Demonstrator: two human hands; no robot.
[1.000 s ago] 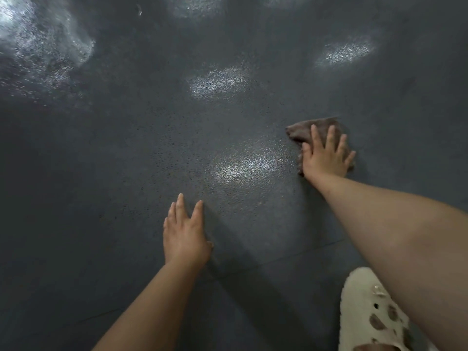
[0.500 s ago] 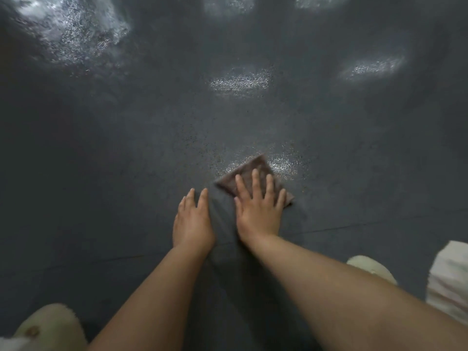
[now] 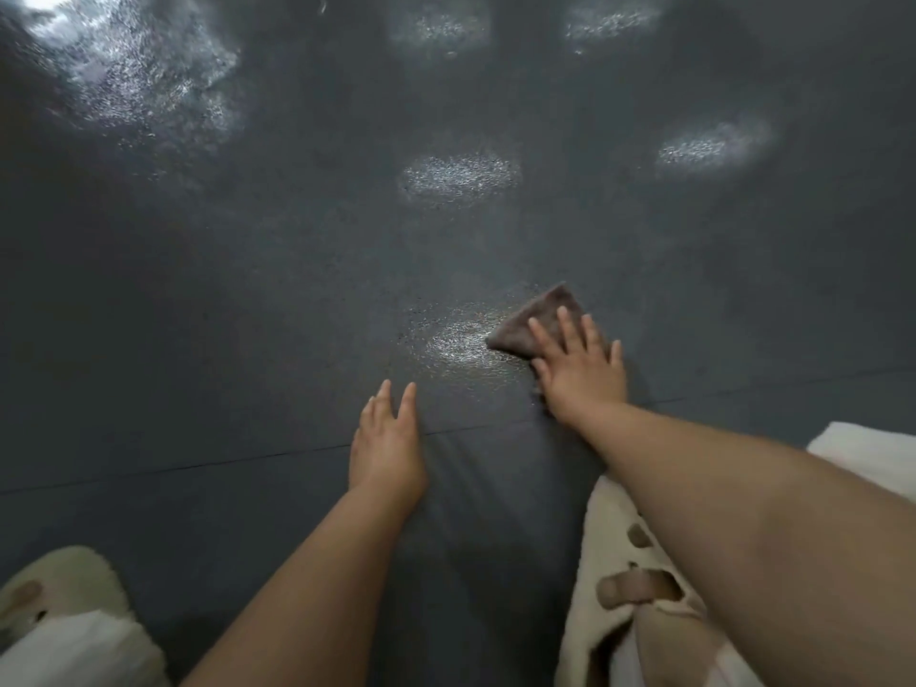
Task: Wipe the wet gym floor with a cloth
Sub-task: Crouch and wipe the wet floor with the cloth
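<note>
On the gym floor (image 3: 248,300), the right hand (image 3: 580,374) pressed the cloth (image 3: 540,314) flat-fingered mid-wipe; the left hand (image 3: 386,448) rested open, empty. Next, probably sweep across the glistening patch (image 3: 461,344).

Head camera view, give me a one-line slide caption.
Right hand presses brown cloth on dark floor; left hand braces.

Both forearms are bare, with no sleeves, and the left hand (image 3: 386,448) and right hand (image 3: 582,376) wear no gloves or rings. The feet wear cream-coloured foam clogs with oval cut-out holes, the left clog (image 3: 59,587) and the right clog (image 3: 619,577). White trouser fabric (image 3: 872,458) shows at the knees.
</note>
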